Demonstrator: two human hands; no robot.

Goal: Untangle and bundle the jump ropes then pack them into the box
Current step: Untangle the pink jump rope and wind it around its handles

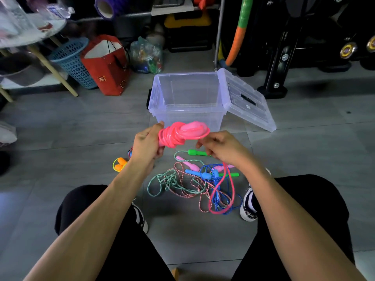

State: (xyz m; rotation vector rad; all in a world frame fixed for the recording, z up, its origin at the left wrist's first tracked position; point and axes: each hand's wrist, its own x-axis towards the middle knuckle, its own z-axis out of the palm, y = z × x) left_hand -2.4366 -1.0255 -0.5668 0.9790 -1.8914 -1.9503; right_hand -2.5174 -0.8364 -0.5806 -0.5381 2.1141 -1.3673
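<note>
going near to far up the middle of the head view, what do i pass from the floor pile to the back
tangled ropes on the floor → green handle → pink rope bundle, held by the left hand with the right hand beside it → clear box, lid open → yellow and black case

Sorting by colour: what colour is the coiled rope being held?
Bright pink bundle, clearest in the head view.

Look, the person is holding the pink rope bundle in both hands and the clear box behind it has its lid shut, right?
Not quite. The hands, left and right, do hold the pink rope bundle, but the clear box is open: its lid hangs off the right side. The head view shows it.
</note>
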